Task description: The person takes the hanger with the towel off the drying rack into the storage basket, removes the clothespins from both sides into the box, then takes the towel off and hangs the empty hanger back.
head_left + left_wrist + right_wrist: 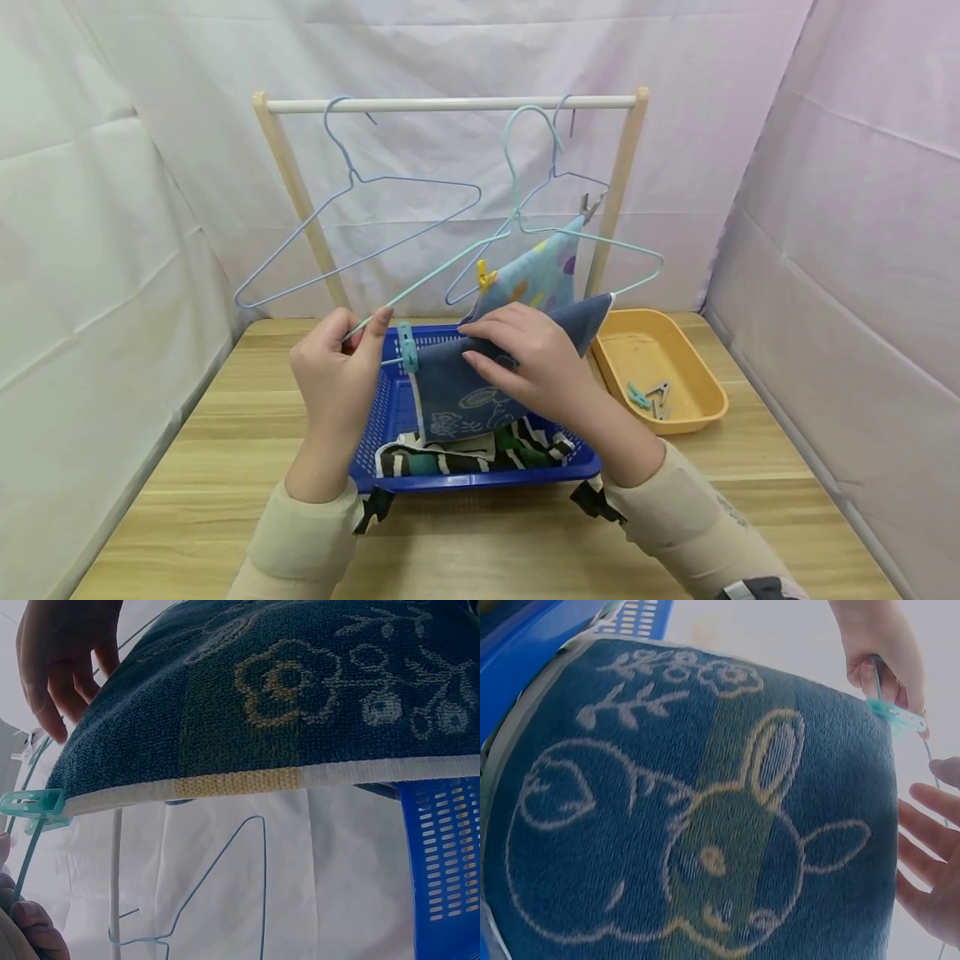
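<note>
My left hand (337, 367) grips the left corner of a mint-green wire hanger (442, 268), holding it up over the blue basket. A dark blue towel (450, 400) with a pale rabbit-and-flower pattern hangs folded over the hanger's lower bar. Near that hand, a teal clothespin (407, 347) clamps the towel's left end to the bar. My right hand (536, 358) lies along the towel's upper fold, its fingers extended and touching the cloth. In the right wrist view, the fingers (926, 855) spread beside the towel's folded edge. The towel's right corner carries no clothespin.
Behind stands a rack with a white rail (450, 105). On it hang a bare blue hanger (300, 227) and another holding a light blue spotted cloth (543, 271) with clips. A striped cloth (517, 450) lies in the blue basket (480, 481). The yellow tray (708, 392) holds several clothespins.
</note>
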{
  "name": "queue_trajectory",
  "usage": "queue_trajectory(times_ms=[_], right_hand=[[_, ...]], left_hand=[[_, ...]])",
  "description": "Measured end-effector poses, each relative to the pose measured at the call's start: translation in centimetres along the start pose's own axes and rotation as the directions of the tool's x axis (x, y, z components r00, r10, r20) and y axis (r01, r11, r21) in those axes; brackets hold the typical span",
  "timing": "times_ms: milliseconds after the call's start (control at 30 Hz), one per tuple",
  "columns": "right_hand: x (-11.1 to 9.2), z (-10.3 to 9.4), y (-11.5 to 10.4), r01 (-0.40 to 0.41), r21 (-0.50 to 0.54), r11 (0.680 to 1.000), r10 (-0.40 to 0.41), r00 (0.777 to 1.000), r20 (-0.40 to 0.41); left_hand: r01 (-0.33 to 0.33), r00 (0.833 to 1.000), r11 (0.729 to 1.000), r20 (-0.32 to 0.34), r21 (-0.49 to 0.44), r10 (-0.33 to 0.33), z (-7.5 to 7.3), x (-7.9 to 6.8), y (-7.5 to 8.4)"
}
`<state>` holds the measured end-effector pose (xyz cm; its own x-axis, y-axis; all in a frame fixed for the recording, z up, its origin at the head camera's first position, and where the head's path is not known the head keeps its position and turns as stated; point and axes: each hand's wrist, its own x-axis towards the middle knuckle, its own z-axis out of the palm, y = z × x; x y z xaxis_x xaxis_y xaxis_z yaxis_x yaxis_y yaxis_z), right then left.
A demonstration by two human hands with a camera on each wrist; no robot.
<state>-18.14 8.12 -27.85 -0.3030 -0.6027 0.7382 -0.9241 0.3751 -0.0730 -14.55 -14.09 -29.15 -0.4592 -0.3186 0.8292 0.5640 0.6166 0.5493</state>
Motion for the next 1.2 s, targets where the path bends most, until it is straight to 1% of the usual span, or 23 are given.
queue_trajectory(times_ms=[100,300,600,800,1033,1200], right_hand=[[0.2,0.3,-0.3,0.001,0.006,1.0,-0.001,1.0,0.009],[0.4,0.9,-0.6,0.011,0.034,0.999,-0.011,1.0,-0.003],[1.3,1.5,-1.4,-0.013,0.063,0.998,0.012,1.0,0.01],[1.6,1.6,-1.7,-0.032,0.074,0.997,0.03,0.999,0.026],[2.0,1.9,-2.0,-0.05,0.075,0.996,0.046,0.998,0.052],[2.2,2.0,-2.3,-0.058,0.078,0.995,0.052,0.996,0.071]], left_hand=[[0.012,1.0,1.0,0.001,-0.015,-0.012,0.1,-0.1,0.2],[0.028,1.0,0.999,0.014,-0.022,-0.028,0.4,-0.3,0.4],[0.007,1.0,1.0,0.016,-0.028,-0.007,0.6,-0.4,0.5],[0.006,1.0,1.0,0.024,-0.017,-0.006,0.7,-0.6,0.5],[-0.03,0.999,0.999,0.037,-0.012,0.03,0.7,-0.7,0.3],[-0.01,1.0,1.0,0.027,-0.015,0.01,0.5,-0.6,0.4]])
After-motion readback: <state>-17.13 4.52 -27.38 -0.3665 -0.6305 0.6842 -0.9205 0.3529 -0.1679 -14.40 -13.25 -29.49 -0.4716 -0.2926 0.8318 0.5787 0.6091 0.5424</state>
